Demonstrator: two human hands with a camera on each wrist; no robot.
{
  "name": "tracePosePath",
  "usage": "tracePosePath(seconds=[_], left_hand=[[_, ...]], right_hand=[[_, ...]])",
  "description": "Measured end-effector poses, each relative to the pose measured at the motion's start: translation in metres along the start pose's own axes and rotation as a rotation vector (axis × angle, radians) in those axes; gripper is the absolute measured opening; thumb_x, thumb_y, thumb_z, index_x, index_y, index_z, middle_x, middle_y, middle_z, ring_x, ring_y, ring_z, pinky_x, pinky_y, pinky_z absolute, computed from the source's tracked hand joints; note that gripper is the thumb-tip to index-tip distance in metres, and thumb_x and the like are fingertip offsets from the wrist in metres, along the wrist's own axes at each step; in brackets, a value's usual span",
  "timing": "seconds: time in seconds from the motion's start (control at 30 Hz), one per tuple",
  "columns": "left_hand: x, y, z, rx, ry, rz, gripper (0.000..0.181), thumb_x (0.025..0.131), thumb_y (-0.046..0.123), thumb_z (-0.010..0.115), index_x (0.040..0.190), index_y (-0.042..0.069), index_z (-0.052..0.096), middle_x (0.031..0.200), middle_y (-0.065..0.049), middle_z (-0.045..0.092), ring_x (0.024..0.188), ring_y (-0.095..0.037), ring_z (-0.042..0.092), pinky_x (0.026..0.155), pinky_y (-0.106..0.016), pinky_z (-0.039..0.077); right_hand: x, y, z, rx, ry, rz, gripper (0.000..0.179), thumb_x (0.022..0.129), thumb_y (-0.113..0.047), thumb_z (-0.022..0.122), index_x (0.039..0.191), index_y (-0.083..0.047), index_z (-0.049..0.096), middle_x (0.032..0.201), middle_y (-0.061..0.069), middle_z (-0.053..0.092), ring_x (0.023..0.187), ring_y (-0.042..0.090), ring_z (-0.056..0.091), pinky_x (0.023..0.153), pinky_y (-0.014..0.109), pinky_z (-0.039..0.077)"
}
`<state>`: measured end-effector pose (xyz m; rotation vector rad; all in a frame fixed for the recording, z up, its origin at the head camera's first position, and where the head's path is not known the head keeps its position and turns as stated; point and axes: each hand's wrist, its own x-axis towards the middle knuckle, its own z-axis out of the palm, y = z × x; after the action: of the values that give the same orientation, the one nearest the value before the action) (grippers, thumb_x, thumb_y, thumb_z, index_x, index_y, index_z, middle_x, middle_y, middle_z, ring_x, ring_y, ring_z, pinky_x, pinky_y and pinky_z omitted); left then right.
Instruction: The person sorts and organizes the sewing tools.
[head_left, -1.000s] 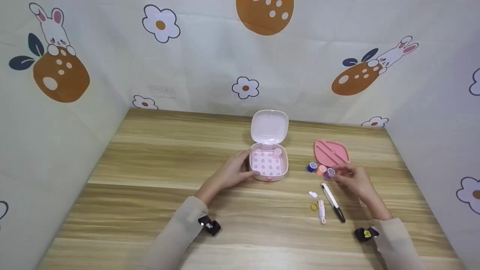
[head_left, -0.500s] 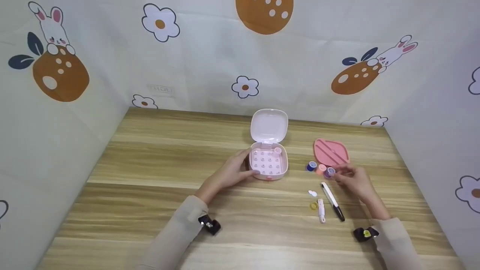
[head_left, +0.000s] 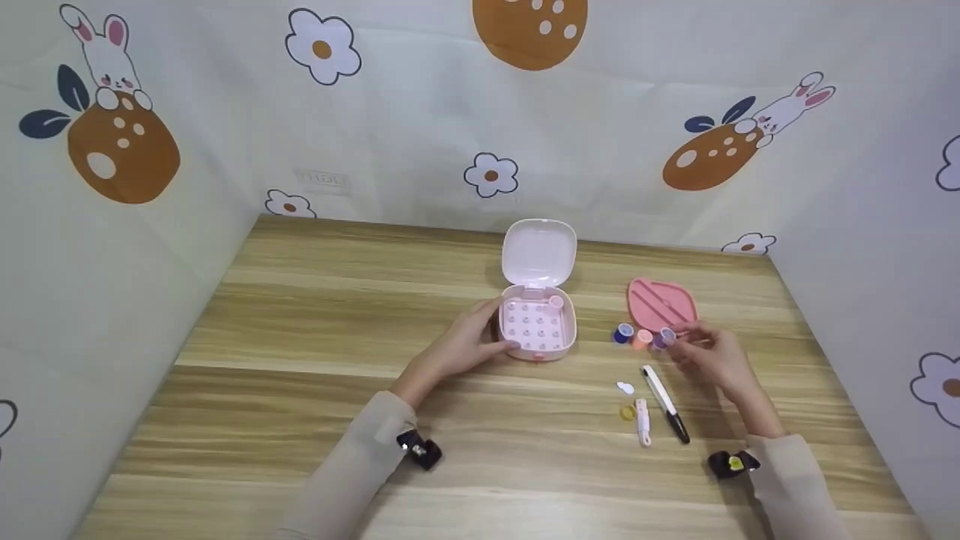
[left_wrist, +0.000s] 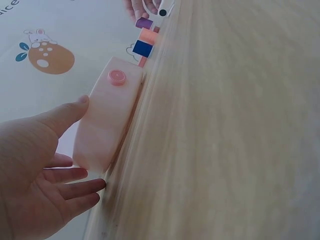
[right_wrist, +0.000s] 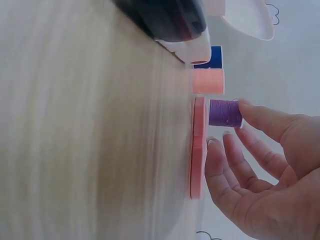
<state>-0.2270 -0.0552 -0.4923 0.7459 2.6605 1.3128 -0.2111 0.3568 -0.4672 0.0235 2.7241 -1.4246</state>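
A small pink box [head_left: 537,355] stands on the table, its lid [head_left: 539,253] raised. My left hand [head_left: 471,341] holds its left side, thumb at the front corner and fingers along the side; in the left wrist view, the box's front [left_wrist: 107,117] bears a round pink button. Between thumb and fingers, my right hand [head_left: 720,364] pinches a purple thread spool [right_wrist: 225,113], slightly above the table. Beside it stand a peach thread spool [head_left: 642,340] and a blue thread spool [head_left: 622,334]. A pale pink spool [head_left: 556,302] sits in the box's back right corner.
Behind the spools lies a pink grooved tray [head_left: 660,300]. Nearer me are a white-and-black pen-like tool [head_left: 666,405], a rolled white tape-like strip [head_left: 643,424], a yellow ring [head_left: 628,413] and a small white piece [head_left: 625,388]. Patterned cloth walls [head_left: 405,135] border the table.
My right hand has lifted the purple thread spool a little, moving it slightly right and away from the peach one. The left hand and the box have stayed in place.
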Motion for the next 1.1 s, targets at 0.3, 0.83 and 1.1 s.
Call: tracePosePath(seconds=[0.3, 0.83, 1.1], left_hand=[[-0.001, 0.000, -0.001, -0.006, -0.005, -0.009, 0.084, 0.097, 0.028, 0.078, 0.161, -0.005, 0.035, 0.161, -0.028, 0.044, 0.150, -0.043, 0.041, 0.129, -0.052, 0.031], [-0.001, 0.000, -0.001, 0.009, 0.001, 0.012, 0.083, 0.097, 0.027, 0.078, 0.159, -0.008, 0.035, 0.157, -0.030, 0.047, 0.148, -0.044, 0.044, 0.128, -0.052, 0.033], [-0.001, 0.000, -0.001, 0.008, 0.003, 0.003, 0.084, 0.097, 0.028, 0.078, 0.160, -0.007, 0.035, 0.159, -0.028, 0.045, 0.149, -0.042, 0.043, 0.128, -0.051, 0.032]], right_hand=[[0.002, -0.010, 0.000, -0.043, 0.012, -0.027, 0.039, 0.100, -0.006, 0.071, 0.128, 0.019, 0.061, 0.105, 0.019, 0.070, 0.081, 0.006, 0.066, 0.070, 0.021, 0.062], [0.002, -0.017, -0.005, 0.009, 0.059, -0.070, 0.037, 0.097, -0.003, 0.073, 0.125, 0.020, 0.064, 0.095, 0.012, 0.069, 0.077, 0.002, 0.064, 0.067, 0.020, 0.063], [0.002, -0.017, -0.009, 0.013, 0.064, -0.057, 0.037, 0.097, -0.001, 0.073, 0.125, 0.021, 0.063, 0.096, 0.012, 0.069, 0.076, 0.003, 0.068, 0.069, 0.022, 0.064]])
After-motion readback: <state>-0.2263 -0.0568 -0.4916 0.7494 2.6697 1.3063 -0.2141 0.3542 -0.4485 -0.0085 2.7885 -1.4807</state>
